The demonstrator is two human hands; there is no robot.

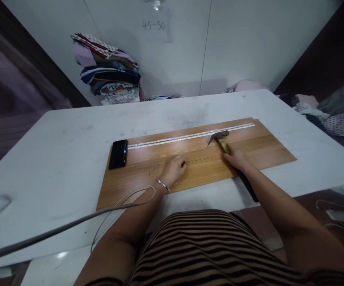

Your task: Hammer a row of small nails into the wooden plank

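In the head view, our right hand (236,159) wraps the hammer (226,147), whose head lies at two o'clock from our curled left hand (174,170); we cannot tell what that pinches. A stray swing could catch its fingers beside the small nails (201,159).

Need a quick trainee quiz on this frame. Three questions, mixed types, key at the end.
1. What does the right grip hold?
2. True or false: in the picture, the black phone lies at the right end of the wooden board.
3. Fill in: the handwriting on the white wall reads "____".

Key:
1. A hammer.
2. False; it lies at the left end.
3. 45-50.
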